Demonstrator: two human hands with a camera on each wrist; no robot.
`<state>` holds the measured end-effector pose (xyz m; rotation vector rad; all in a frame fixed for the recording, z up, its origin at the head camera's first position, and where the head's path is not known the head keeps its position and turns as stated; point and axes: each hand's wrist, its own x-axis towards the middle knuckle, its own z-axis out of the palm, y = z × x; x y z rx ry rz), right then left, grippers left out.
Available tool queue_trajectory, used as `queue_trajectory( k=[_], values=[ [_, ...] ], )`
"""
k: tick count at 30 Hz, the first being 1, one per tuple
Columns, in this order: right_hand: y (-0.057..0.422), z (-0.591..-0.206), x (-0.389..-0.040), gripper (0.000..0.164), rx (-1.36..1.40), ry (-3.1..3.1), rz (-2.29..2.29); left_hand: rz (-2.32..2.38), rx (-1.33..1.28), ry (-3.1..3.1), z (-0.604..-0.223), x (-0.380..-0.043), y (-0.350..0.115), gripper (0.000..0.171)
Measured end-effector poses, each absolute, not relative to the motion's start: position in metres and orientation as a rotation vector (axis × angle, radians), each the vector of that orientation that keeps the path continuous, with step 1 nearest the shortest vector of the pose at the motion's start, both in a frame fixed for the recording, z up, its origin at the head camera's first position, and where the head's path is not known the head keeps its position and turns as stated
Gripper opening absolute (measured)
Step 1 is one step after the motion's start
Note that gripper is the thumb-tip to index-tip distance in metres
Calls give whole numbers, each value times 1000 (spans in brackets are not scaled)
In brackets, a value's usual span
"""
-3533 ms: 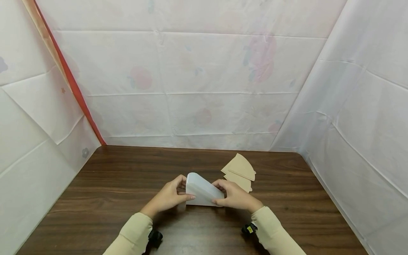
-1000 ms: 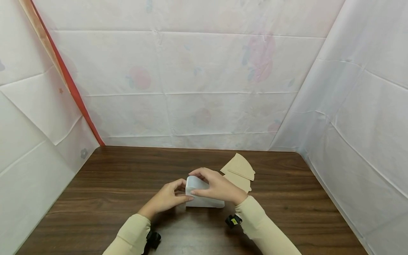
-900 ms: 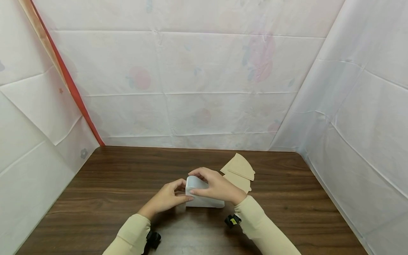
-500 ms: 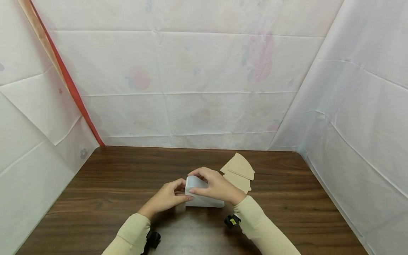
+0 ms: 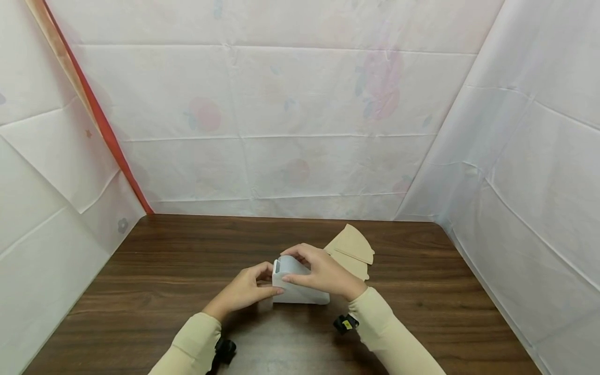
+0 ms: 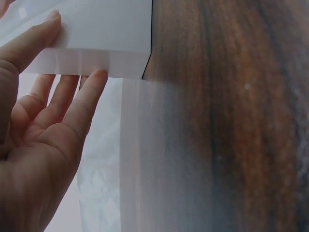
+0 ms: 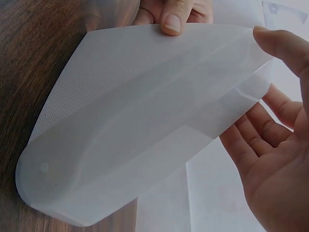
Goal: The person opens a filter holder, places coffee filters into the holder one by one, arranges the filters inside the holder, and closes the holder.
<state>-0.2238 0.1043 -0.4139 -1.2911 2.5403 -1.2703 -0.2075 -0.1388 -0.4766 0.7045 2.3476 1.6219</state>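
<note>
A white wedge-shaped box [image 5: 300, 295] with a rounded, translucent lid [image 5: 291, 266] stands on the wooden table. My left hand [image 5: 246, 290] grips its taller left end, thumb on the near face and fingers behind; the left wrist view shows that thumb on the box's white wall [image 6: 106, 29]. From above, my right hand [image 5: 325, 273] pinches the lid near its upper left end, where a narrow dark gap shows between lid and box. In the right wrist view the lid [image 7: 140, 140] slopes along the ribbed side wall [image 7: 91, 72], rounded at the low end.
Beige fan-shaped paper coffee filters [image 5: 355, 245] lie overlapping on the table [image 5: 201, 245], behind my right hand. Pale printed sheets [image 5: 300, 104] hang behind and at both sides. Black wrist cameras [image 5: 345, 324] sit under the sleeves.
My right hand has gone from the box's low right end to the lid's upper left. In the last half second it shifted slightly right and up, and a gap opened at the lid's end.
</note>
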Motion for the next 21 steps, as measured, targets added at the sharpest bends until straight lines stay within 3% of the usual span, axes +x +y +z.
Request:
queue_trajectory(
  k=[21],
  values=[
    [131, -411, -222, 45, -1273, 2558, -1362, 1650, 704, 2355, -477, -207, -139, 35]
  ],
)
